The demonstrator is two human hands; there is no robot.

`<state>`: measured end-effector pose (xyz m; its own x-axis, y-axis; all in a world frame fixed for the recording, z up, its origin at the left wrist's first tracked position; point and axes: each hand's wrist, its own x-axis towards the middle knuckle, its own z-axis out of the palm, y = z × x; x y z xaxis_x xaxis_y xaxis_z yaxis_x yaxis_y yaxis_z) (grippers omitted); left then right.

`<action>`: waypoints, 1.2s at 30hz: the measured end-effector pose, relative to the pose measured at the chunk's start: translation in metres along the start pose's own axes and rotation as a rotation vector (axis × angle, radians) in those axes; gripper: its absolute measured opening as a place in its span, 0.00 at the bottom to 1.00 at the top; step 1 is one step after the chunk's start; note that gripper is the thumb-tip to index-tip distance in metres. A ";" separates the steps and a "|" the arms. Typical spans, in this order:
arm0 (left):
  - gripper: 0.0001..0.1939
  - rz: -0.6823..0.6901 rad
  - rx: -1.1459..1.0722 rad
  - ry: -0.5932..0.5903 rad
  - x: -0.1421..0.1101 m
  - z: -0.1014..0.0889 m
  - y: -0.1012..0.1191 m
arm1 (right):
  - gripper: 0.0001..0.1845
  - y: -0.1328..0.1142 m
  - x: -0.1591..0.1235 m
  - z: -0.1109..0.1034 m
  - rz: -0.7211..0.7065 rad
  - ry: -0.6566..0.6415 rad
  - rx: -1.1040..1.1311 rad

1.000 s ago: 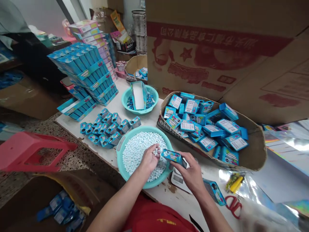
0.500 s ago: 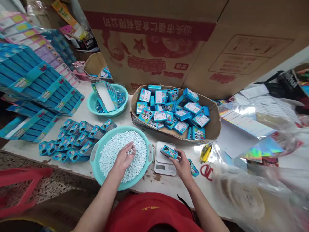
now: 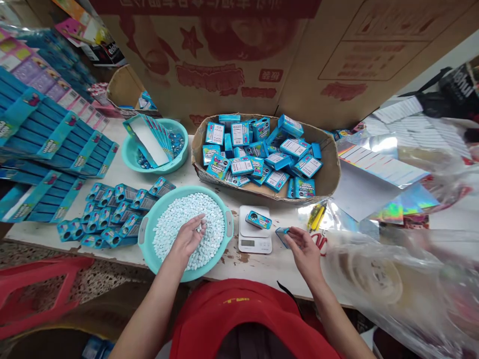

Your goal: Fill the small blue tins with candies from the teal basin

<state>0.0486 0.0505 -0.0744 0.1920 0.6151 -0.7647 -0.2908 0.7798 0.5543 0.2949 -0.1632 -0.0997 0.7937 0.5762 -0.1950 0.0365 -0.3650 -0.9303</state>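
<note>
My left hand (image 3: 190, 234) is over the turquoise basin (image 3: 145, 244) of small white candies (image 3: 170, 224), its fingers curled in around a few of them. To the right, a small blue candy box (image 3: 258, 220) lies on the white kitchen scale (image 3: 255, 245); the display is too small to read. My right hand (image 3: 304, 247) grips the edge of another blue candy box (image 3: 283, 237) between thumb and fingers, just right of the scale. That box is tilted and partly hidden by the fingers.
Behind the scale stands a cardboard tray (image 3: 331, 182) of blue boxes. Red scissors (image 3: 319, 243) and a yellow cutter (image 3: 317, 217) lie at right, near clear plastic (image 3: 374, 274). Upright boxes (image 3: 112, 212) stand left of the basin. A second turquoise bowl (image 3: 130, 158) holds flat cartons.
My right hand has put its box down on the scale, moved right and taken hold of the other box there. My left hand stays over the candies. The view has shifted somewhat.
</note>
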 end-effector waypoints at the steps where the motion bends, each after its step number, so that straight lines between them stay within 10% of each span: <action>1: 0.10 -0.003 0.012 -0.017 0.001 0.000 0.000 | 0.27 0.002 -0.001 -0.001 0.009 0.007 0.009; 12: 0.16 0.123 0.485 -0.181 -0.004 0.020 -0.002 | 0.25 0.007 -0.002 -0.015 0.044 0.139 0.068; 19: 0.12 0.458 1.292 -0.450 -0.010 0.085 -0.027 | 0.26 0.013 -0.002 -0.015 0.072 0.162 0.083; 24: 0.12 0.643 1.817 -0.394 -0.009 0.123 -0.046 | 0.25 0.015 0.000 -0.017 0.050 0.167 0.100; 36: 0.14 0.709 1.699 -0.516 0.002 0.123 -0.046 | 0.25 0.020 0.004 -0.029 0.096 0.203 0.088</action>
<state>0.1776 0.0303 -0.0607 0.7799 0.5462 -0.3055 0.6004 -0.5150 0.6119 0.3168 -0.1895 -0.1098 0.8973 0.3794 -0.2256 -0.0911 -0.3410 -0.9356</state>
